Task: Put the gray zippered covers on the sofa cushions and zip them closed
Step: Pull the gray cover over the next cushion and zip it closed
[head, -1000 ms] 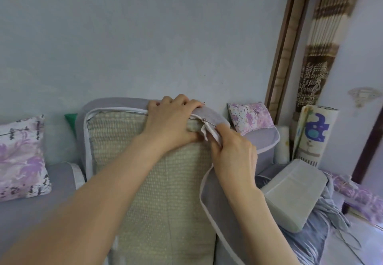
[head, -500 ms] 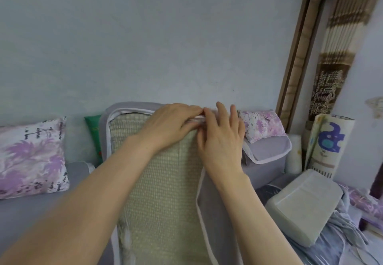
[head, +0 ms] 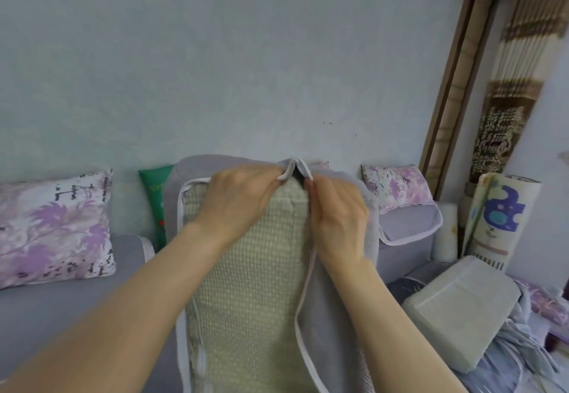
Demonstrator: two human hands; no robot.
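In the middle of the frame we've got the left hand [head: 237, 198] and right hand [head: 338, 223] each pinching a white zipper edge [head: 288, 174] of the gray cover [head: 335, 315] atop the upright cushion [head: 249, 285], so next, we'd guess, line up both edges and zip.
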